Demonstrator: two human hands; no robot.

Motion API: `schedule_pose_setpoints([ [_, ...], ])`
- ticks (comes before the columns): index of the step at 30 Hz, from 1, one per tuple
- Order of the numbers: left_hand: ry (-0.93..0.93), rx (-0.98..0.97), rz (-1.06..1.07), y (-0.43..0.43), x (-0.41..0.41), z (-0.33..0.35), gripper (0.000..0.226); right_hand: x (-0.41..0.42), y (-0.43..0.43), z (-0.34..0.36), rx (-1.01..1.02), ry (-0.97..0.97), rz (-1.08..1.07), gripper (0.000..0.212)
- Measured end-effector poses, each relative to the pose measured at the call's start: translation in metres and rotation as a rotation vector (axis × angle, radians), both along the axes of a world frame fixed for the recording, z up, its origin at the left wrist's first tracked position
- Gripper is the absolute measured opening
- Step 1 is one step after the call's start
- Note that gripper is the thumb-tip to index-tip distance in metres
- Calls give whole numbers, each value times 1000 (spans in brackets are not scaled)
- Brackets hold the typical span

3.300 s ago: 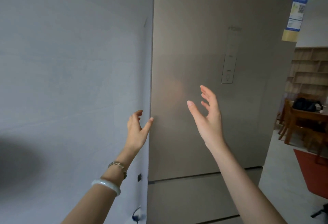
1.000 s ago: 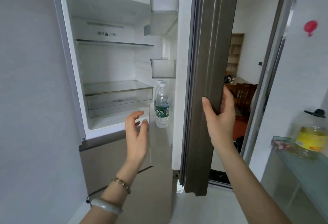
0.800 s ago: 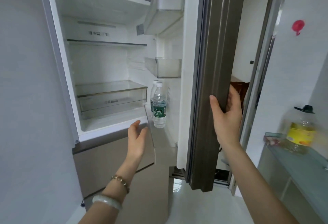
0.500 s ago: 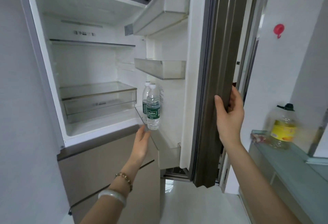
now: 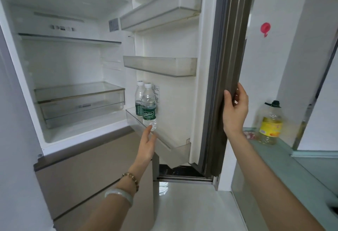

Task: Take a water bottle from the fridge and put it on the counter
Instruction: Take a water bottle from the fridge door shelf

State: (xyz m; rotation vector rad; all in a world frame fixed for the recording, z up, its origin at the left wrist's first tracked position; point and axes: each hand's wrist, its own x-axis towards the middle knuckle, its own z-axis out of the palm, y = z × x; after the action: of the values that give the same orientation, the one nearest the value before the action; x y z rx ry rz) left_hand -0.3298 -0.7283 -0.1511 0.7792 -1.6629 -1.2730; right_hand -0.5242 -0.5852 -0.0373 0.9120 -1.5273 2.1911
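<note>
While the fridge (image 5: 73, 77) stands open, our left hand (image 5: 146, 146) reaches up, fingers loose, holding nothing | water bottle (image 5: 149, 110) upright in lowest door shelf (image 5: 164, 144), fingertip touching it | right hand (image 5: 235, 110) grips door edge (image 5: 225, 66) | counter (image 5: 285, 159) far right

A clear plastic water bottle (image 5: 149, 109) with a white cap and a green label stands upright in the lowest door shelf (image 5: 164, 143) of the open fridge (image 5: 22, 77), touching a second matching bottle (image 5: 139, 99) just behind it.
</note>
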Motion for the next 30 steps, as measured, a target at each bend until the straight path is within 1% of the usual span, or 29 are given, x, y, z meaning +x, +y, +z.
schedule_pose_setpoints([
  [6, -79, -63, -58, 2, -16, -3, 48, -17, -1, -3, 67, 23, -68, 45],
  [12, -230, -222, -99, 2, -25, -6, 48, -19, -3, -17, 145, 30, -72, 43],
  [16, -253, -254, -131, 0, -31, -6, 48, -15, -7, -23, 162, 15, -92, 43],
  [22, -240, -219, -176, -2, -40, -10, 48, -17, -10, -28, 214, 16, -76, 50],
  [30, -235, -229, -204, -5, -47, -14, 47, -26, -10, -27, 231, -15, -75, 51],
])
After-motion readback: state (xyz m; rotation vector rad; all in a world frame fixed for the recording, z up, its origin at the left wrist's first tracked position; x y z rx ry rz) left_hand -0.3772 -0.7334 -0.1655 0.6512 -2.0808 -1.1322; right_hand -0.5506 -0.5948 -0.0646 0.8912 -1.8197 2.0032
